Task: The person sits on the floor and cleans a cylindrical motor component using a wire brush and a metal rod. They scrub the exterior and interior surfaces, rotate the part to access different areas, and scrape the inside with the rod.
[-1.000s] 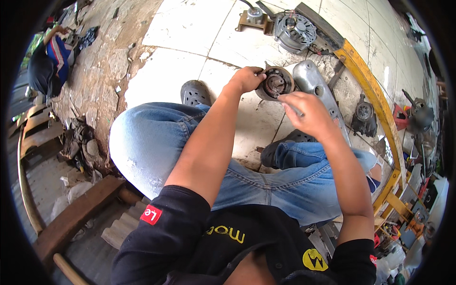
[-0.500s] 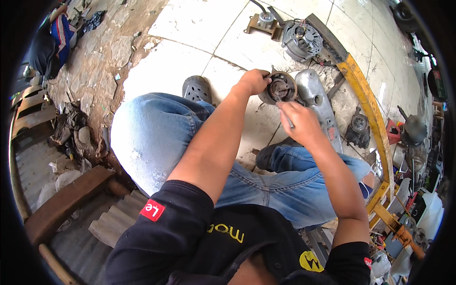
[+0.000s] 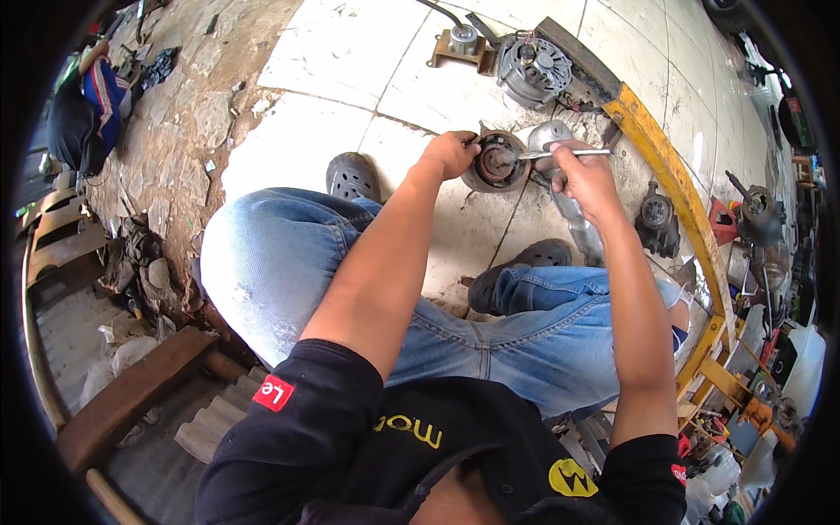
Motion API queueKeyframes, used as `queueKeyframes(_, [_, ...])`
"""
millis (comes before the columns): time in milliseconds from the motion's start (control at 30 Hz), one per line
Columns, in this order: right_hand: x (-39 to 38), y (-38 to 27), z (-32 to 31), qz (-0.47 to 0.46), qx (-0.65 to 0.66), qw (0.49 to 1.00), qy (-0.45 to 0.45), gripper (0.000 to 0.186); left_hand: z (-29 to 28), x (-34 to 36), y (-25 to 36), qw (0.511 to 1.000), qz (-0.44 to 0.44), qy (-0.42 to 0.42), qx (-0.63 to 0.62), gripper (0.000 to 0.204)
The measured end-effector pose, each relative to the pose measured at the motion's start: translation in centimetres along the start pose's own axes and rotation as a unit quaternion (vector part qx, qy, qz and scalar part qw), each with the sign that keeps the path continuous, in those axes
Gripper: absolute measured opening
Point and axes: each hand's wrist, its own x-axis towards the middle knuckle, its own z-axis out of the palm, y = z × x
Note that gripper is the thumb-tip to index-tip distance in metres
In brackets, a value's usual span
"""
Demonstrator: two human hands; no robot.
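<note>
Head view, latest against a half second ago: what to note as changed?

— Shifted rightward with the right hand (image 3: 584, 182), off the near rim of the open round housing of dark, dirty metal (image 3: 497, 163). Also swung the slim silver metal tool (image 3: 595, 152) round to lie almost level, pointing left across the housing's right rim.

— Meaning for the work in hand?

— Judged as a changed line of access: now reaching the opening from the right, leaving the near rim uncovered. Cannot tell from above whether touching the inside or just over it.

— Grips?

— On the right, closed around the tool. On the left, clamped over the housing's left rim with the left hand (image 3: 451, 154), same as before.

— Location of housing?

— On or just above the white tiled floor (image 3: 332, 52), well in from its ragged left edge; cannot tell if resting. Just right of it, partly under the right hand: a long grey cast-metal cover (image 3: 577, 223). Farther off, beyond the housing: a round silver finned unit (image 3: 535, 72) and a brown metal bracket (image 3: 472, 58). Toward the floor's right side: a yellow-painted metal beam (image 3: 669, 144).
</note>
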Motion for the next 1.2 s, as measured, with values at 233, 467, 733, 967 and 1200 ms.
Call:
queueKeyframes(233, [0.6,-0.4,-0.1,-0.028,-0.035,0.999,0.028,0.022,0.4,0.4,-0.9,0.999,-0.023,-0.01,-0.042,0.044])
queueKeyframes(467, [2.2,1.4,-1.6,-0.019,-0.094,0.992,0.077,0.027,0.7,0.4,-0.9,0.998,-0.038,-0.017,-0.044,0.05])
queueKeyframes(733, [3.0,0.0,2.2,-0.07,-0.099,0.992,-0.026,0.021,0.1,-0.9,-0.4,0.997,-0.057,0.015,-0.044,0.071])
queueKeyframes(967, [5.2,1.6,3.2,-0.071,-0.136,0.988,0.001,0.02,1.1,-0.6,-1.9,0.992,-0.025,-0.011,-0.121,0.057])
queueKeyframes(1200, [3.7,-0.3,3.8,-0.08,-0.099,0.99,-0.054,0.021,-0.1,-1.0,-1.1,0.992,-0.055,-0.039,-0.108,0.055])
